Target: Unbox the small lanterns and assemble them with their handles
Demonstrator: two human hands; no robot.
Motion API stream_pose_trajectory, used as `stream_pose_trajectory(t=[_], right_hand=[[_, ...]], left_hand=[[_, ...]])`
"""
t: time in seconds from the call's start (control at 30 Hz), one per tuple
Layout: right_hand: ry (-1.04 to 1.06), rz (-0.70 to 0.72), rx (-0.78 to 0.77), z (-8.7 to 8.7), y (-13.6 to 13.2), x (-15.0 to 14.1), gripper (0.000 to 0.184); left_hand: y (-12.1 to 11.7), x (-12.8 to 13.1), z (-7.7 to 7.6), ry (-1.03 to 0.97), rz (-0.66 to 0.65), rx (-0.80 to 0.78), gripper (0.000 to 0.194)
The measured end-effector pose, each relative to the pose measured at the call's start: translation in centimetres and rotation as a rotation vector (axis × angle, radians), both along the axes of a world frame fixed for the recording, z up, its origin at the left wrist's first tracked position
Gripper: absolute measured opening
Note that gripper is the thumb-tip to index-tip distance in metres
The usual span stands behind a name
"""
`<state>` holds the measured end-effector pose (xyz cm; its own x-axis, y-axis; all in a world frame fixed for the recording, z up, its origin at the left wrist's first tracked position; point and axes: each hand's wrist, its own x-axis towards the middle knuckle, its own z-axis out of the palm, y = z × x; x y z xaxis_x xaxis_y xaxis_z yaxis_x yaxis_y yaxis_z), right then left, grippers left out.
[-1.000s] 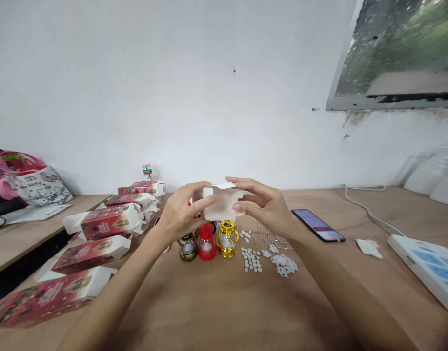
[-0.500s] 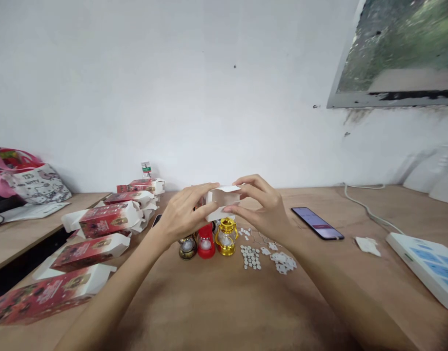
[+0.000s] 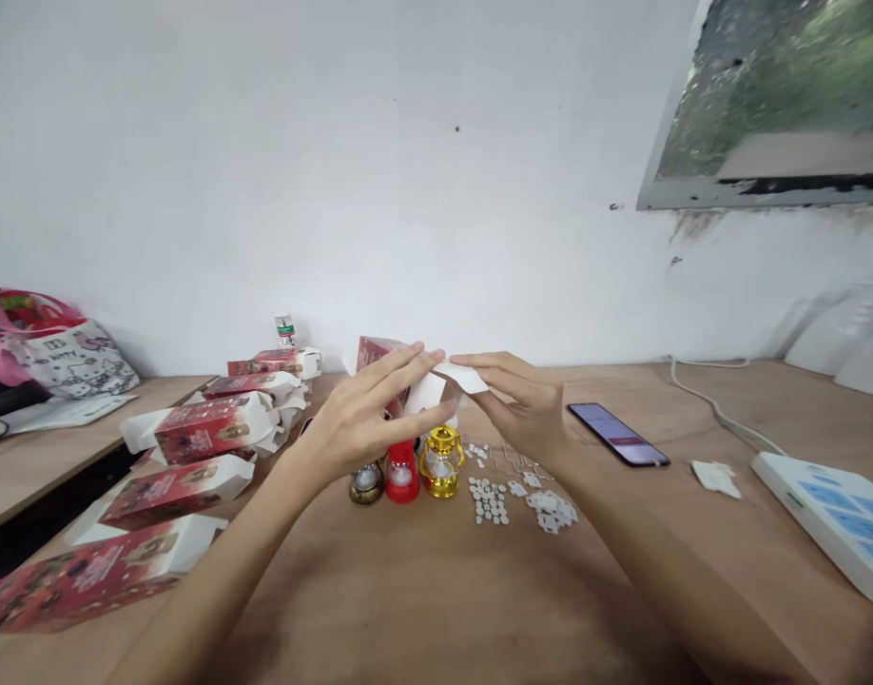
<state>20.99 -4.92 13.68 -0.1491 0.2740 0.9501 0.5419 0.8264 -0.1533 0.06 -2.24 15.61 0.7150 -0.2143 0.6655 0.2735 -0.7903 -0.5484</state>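
Observation:
Both of my hands hold a small red-and-white cardboard box [image 3: 379, 356] in the air above the wooden table [image 3: 436, 590]. My left hand [image 3: 365, 419] has its fingers stretched along the box's side. My right hand [image 3: 514, 400] pinches the box's white end flap [image 3: 465, 376]. Right below them stand three toy lanterns: a dark one [image 3: 366, 481], a red one [image 3: 402, 474] and a gold one [image 3: 442, 462].
Several red boxes with open flaps [image 3: 194, 438] lie along the table's left side. Small white discs [image 3: 491, 502] and tabs [image 3: 551, 512] are scattered right of the lanterns. A phone [image 3: 617, 434], a white cable [image 3: 722, 409], a white device [image 3: 828, 514] and a bag [image 3: 66, 357] are also here.
The box has turned in my hands, so its red printed side now shows at the left. My right hand has moved from the box's body to the end flap.

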Motion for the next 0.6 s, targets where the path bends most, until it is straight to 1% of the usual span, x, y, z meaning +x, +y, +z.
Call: stream_pose_trajectory(t=[0.07,0.2,0.27,0.33,0.4,0.47,0.53,0.6], right_hand=[[0.059,0.001,-0.023,-0.1,-0.1,-0.4,0.019],[0.215,-0.027,-0.11,-0.4,-0.5,-1.3,0.016],[0.276,-0.012,-0.147,-0.7,-0.8,-1.9,0.016],[0.305,0.02,-0.169,-1.0,-1.0,-2.4,0.018],[0.312,0.056,-0.196,-1.5,-1.3,-3.0,0.019],[0.306,0.105,-0.249,-2.0,-1.6,-3.6,0.021],[0.291,0.172,-0.314,-2.5,-2.0,-4.1,0.024],[0.299,0.222,-0.349,-2.6,-2.3,-4.5,0.02]], left_hand=[[0.1,-0.1,0.1,0.008,0.028,-0.011,0.046],[0.7,-0.1,-0.1,-0.005,0.079,-0.019,0.058],[1.2,0.1,-0.6,-0.028,0.065,-0.023,0.065],[1.5,0.5,-1.3,-0.061,0.012,-0.05,0.068],[1.7,1.0,-2.2,-0.139,-0.057,-0.083,0.064],[1.6,1.4,-2.9,-0.276,-0.102,-0.083,0.058],[1.4,1.7,-3.4,-0.429,-0.088,-0.042,0.063],[1.1,1.7,-3.3,-0.508,-0.044,0.014,0.069]])
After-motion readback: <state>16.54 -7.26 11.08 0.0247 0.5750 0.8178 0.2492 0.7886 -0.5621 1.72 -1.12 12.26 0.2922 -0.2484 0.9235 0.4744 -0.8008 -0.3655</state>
